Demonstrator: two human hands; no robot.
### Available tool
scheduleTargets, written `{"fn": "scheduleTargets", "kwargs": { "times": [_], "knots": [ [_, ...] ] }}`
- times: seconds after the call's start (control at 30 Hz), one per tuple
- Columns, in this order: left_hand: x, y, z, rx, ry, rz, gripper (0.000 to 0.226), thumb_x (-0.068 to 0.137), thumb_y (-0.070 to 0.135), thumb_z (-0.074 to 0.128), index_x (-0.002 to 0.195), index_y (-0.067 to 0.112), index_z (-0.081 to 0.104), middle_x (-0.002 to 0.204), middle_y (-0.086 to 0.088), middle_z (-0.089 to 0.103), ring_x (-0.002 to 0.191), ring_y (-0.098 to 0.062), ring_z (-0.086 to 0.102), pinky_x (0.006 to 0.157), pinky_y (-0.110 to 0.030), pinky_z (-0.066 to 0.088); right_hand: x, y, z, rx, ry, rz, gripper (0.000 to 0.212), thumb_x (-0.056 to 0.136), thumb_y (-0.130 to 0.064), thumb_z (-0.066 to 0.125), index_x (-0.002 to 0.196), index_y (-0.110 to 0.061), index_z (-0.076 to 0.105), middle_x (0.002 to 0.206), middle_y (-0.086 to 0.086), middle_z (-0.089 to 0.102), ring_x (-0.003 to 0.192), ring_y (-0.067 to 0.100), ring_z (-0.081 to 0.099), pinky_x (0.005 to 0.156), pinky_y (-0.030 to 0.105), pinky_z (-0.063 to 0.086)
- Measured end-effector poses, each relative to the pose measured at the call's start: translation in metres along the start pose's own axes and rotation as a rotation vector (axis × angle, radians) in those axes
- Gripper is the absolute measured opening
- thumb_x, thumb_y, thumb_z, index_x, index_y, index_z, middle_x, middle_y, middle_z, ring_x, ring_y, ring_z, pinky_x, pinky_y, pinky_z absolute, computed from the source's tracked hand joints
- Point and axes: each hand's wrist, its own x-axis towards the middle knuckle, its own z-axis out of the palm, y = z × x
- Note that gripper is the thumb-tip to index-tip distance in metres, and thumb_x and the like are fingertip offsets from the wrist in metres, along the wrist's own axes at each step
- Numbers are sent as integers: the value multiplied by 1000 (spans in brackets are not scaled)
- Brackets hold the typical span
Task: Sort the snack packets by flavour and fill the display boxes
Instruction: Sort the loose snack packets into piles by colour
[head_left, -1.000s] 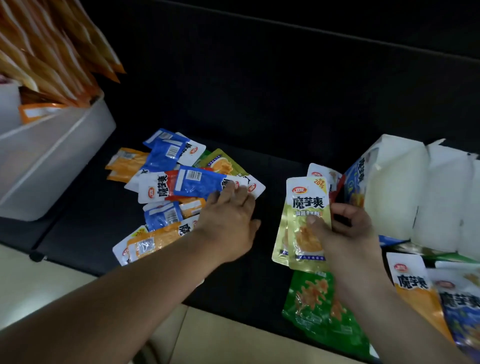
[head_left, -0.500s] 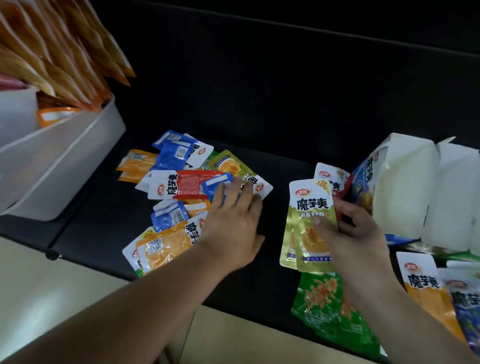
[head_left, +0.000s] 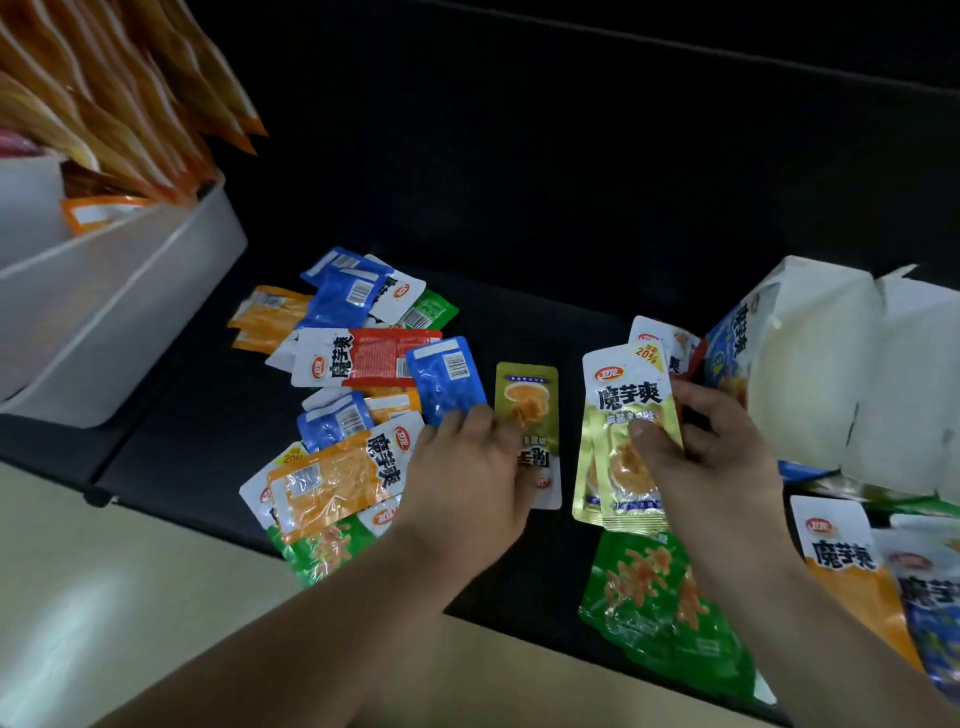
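Left hand: your left hand lies palm down, fingers fairly straight, on one olive-gold foil snack packet, well left of the white cardboard display box.
Right hand: your right hand pinches a stack of pale-gold foil packets, thumb in front, just left of that box.
Mixed heap of blue, orange, red and green packets: farthest left of the box.
Black tabletop: carries everything.

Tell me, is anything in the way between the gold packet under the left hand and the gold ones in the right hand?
No, nothing visible. The left hand touches the gold packet, and only bare black table lies between it and the gold stack that the right hand holds.
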Motion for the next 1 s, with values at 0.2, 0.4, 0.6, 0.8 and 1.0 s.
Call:
{"fn": "scheduleTargets", "kwargs": {
  "times": [0.2, 0.4, 0.6, 0.8, 1.0],
  "knots": [
    [36, 16, 1, -130, -208, -275, 66, 83, 59, 74, 127, 15, 50, 119, -9, 53, 109, -28, 59, 82, -38, 51, -1, -6, -8, 34, 10, -3, 40, 95, -22, 75, 128, -39, 59, 94, -20, 78, 84, -1, 73, 75, 27, 56],
    [27, 4, -1, -527, -186, -323, 17, 96, 28, 68, 83, 24, 57, 74, 7, 63, 72, -10, 65, 55, -25, 44, -11, -19, -36, 86, 40, -28, 35, 95, -18, 74, 123, -34, 60, 87, -15, 80, 83, 3, 75, 73, 28, 54],
    [-14, 44, -38, -989, -163, -354, 23, 103, 25, 61, 81, 20, 59, 58, 6, 60, 49, -9, 54, 46, -24, 40, -45, -5, -58, 128, 98, -26, 29, 97, -19, 71, 119, -36, 62, 91, 1, 80, 85, 23, 76, 76, 46, 60],
    [-30, 81, -53, -1255, -329, -373, 15, 103, 27, 60, 93, 23, 70, 57, 8, 60, 50, -2, 50, 48, -10, 38, -60, 13, -51, 218, 28, 29, 30, 99, -11, 67, 122, -29, 63, 103, -9, 80, 91, 10, 75, 74, 36, 58],
    [-36, 117, -64, -1284, -356, -318, 21, 102, 26, 55, 97, 28, 75, 56, 14, 65, 48, 5, 57, 48, -6, 38, -68, 15, -71, 179, 3, 32, 24, 101, -23, 66, 123, -33, 65, 108, -6, 78, 96, 16, 75, 83, 48, 62]
  ]
}}
